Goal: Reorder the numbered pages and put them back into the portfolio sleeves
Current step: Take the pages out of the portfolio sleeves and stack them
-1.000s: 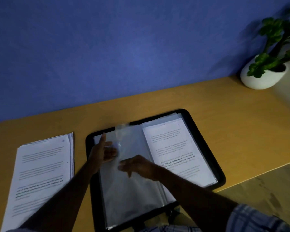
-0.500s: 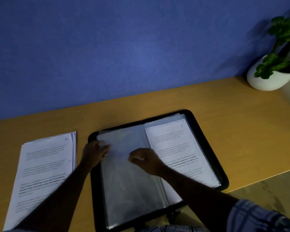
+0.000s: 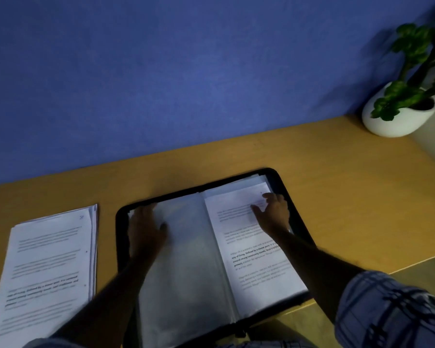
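Pressing flat and unclenched, the left hand (image 3: 146,223) pins the empty sleeve (image 3: 186,259) at frame centre, while the right hand (image 3: 273,214) has shifted from it to the printed page's (image 3: 251,247) upper corner, fingers spread; loose pages (image 3: 48,267) wait lower left, so refilling seems barely begun.

The plant (image 3: 412,79) right of the portfolio (image 3: 296,212) is cut off by the frame edge. Text on the loose pages (image 3: 48,267) left of the portfolio is too blurred to read.

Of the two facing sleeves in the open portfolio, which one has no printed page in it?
The clear plastic sleeve under the left hand looks blank; the sleeve under the right hand shows a printed page.
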`<state>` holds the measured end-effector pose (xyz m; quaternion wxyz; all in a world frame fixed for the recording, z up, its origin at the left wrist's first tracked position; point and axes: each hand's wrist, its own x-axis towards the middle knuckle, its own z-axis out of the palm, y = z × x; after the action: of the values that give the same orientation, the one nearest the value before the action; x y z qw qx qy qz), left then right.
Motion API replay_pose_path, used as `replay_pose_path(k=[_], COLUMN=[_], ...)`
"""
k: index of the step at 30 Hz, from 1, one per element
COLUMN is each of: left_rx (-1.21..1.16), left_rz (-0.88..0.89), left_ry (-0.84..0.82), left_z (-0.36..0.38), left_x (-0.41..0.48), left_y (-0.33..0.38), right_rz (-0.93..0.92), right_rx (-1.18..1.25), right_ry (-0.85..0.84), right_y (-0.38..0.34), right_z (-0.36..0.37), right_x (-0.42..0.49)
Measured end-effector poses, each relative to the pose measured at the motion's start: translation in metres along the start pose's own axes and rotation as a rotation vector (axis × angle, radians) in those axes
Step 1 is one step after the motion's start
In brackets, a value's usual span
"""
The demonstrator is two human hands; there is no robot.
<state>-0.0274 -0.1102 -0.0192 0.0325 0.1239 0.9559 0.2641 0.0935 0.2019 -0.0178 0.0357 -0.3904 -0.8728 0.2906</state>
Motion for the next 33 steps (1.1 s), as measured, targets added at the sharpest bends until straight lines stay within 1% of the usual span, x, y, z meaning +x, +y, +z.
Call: replay_pose_path(k=[2, 4, 6, 9, 12, 16, 20, 24, 27, 30, 33], left_rx=[0.008, 0.01, -0.001, -0.048, -0.073, -0.099, -0.12, -0.121, -0.132, -0.165, -0.19], left_rz=[0.136, 0.224, 0.271, 0.292, 0.301, 0.285, 0.29, 0.305, 0.349, 0.386, 0.434], left_ry=[-0.074, -0.153, -0.241, -0.308, -0.303, -0.263, -0.225, -0.284, -0.322, -0.296, -0.229], left_z=[0.017, 0.03, 0.043, 0.057, 0.064, 0.066, 0.066, 0.067, 0.069, 0.067, 0.064], left_x=[0.001, 0.002, 0.004, 0.007, 0.013, 0.025, 0.039, 0.054, 0.068, 0.075, 0.078], left_y=[0.02, 0.043, 0.063, 0.08, 0.086, 0.094, 0.107, 0.12, 0.126, 0.133, 0.139], right_rz=[0.102, 0.157, 0.169, 0.112, 0.057, -0.021, -0.084, -0.203, -0.303, -0.338, -0.311], right_rx=[-0.063, -0.094, -0.057, 0.052, 0.171, 0.17, 0.22, 0.274, 0.29, 0.292, 0.289], right_ry=[0.0, -0.03, -0.068, -0.077, -0.031, 0.035, 0.101, 0.097, 0.105, 0.091, 0.101], right_y=[0.005, 0.008, 0.013, 0.018, 0.019, 0.023, 0.03, 0.028, 0.029, 0.028, 0.028], right_z=[-0.006, -0.011, -0.013, -0.015, -0.024, -0.033, -0.031, -0.033, -0.036, -0.037, -0.037], right_x=[0.008, 0.015, 0.023, 0.031, 0.029, 0.015, 0.005, 0.001, 0.002, 0.005, 0.009])
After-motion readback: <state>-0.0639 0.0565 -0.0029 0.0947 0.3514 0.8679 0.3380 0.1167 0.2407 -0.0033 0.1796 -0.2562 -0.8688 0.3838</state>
